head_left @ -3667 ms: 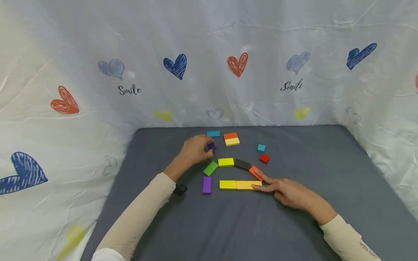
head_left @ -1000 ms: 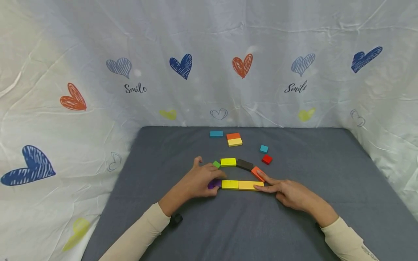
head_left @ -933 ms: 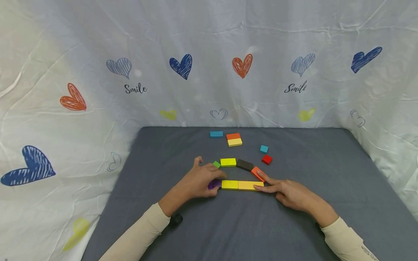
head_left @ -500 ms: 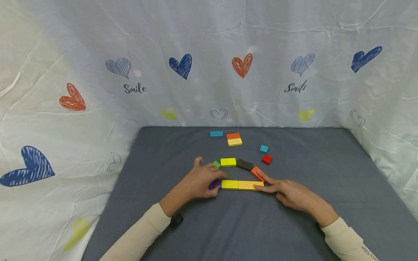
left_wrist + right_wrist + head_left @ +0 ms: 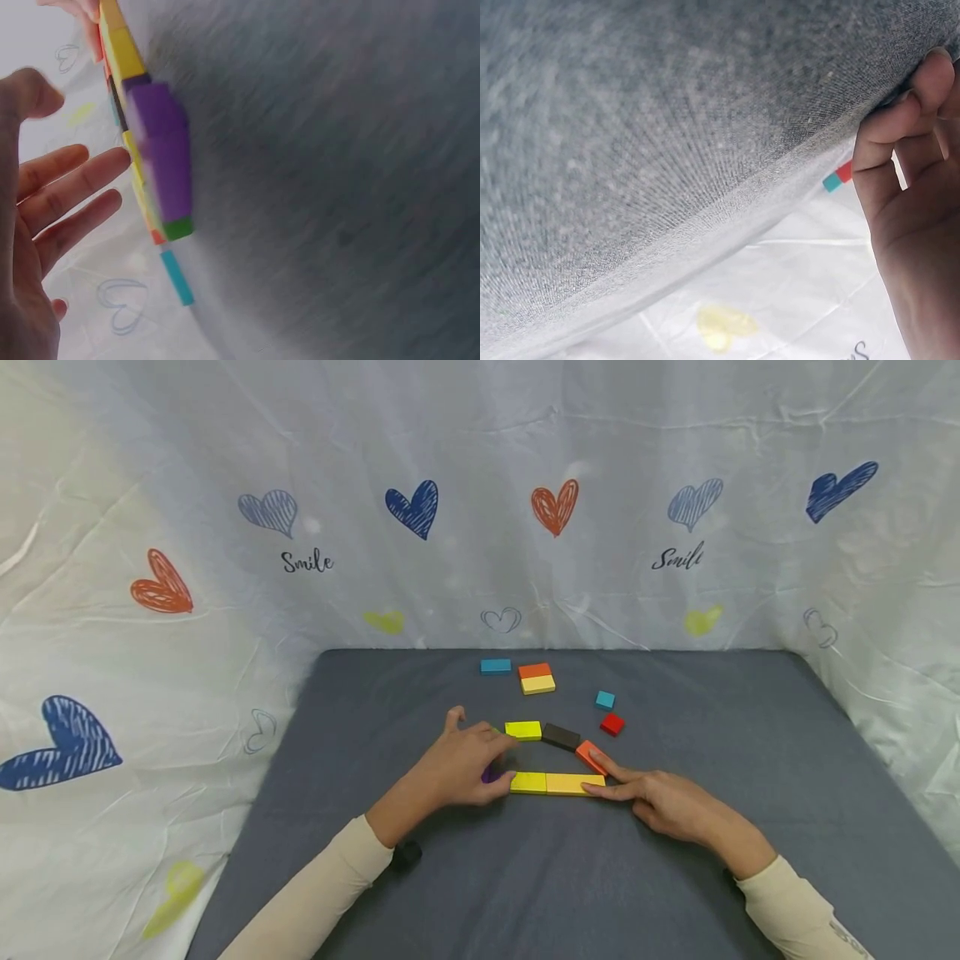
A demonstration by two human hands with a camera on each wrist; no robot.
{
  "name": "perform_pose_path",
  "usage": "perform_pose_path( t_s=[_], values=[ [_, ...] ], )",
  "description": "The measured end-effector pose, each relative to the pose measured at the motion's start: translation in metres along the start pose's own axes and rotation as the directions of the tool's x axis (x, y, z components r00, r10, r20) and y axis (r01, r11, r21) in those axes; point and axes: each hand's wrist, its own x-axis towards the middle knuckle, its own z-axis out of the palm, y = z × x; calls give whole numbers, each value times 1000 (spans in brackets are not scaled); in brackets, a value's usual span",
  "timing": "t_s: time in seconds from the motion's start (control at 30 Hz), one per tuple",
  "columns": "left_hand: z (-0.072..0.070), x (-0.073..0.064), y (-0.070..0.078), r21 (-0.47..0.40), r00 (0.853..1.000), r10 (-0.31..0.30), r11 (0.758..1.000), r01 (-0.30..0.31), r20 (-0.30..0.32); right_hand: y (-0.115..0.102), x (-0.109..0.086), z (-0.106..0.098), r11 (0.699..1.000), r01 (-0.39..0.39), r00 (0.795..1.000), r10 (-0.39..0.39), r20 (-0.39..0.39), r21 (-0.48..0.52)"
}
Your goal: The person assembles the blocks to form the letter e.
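Observation:
My left hand hovers just over the left end of the block row, its fingers apart and gripping nothing. In the left wrist view, a purple block stands clear of those fingers, with a dark purple block between it and the yellow block. The head view shows that yellow block end to end with a light orange block. Two straight fingers of my right hand rest on the light orange block and the red-orange block; its other fingers are bent.
Behind the row, a bright yellow block and a black block continue an arc; the green block is mostly hidden in the head view. Farther back lie a blue block, an orange-and-yellow pair, a small blue block and a red block.
My left hand brought the dark purple block from the back to the left end of the yellow row, then let go and rose slightly. My right hand stayed in place.

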Motion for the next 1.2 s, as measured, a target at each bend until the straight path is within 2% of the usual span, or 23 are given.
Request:
perform_pose_path(
  t_s=[0.17, 0.3, 0.47, 0.6, 0.73, 0.9, 1.1, 1.2],
  values=[
    [-17, 16, -8, 101, 999, 18, 995, -14, -40, 1, 0, 0, 1000, 16, 1000, -17, -13, -21],
    [-28, 35, -14, 140, 998, 39, 990, -32, -44, 3, -1, 1, 999, 28, 999, -28, -20, -32],
    [-36, 69, -19, 164, 999, 45, 985, -47, 15, 3, -2, 1, 1000, 9, 1000, -9, -9, 0],
    [-38, 96, -21, 168, 994, 0, 986, -19, 112, 3, -1, 0, 1000, 12, 1000, -12, -3, -2],
    [-37, 120, -24, 183, 978, -47, 983, 9, 205, 3, 1, -2, 1000, 28, 1000, -28, -5, -3],
    [-30, 143, -30, 242, 953, -102, 970, 32, 285, 4, 1, -5, 999, 38, 999, -38, 1, 10],
    [-18, 163, -36, 293, 905, -174, 954, 58, 389, 5, -1, -5, 998, 61, 998, -62, -25, -35],
    [-11, 170, -37, 332, 880, -199, 942, 50, 431, 6, -1, -3, 998, 62, 998, -62, -22, -17]
  ],
)
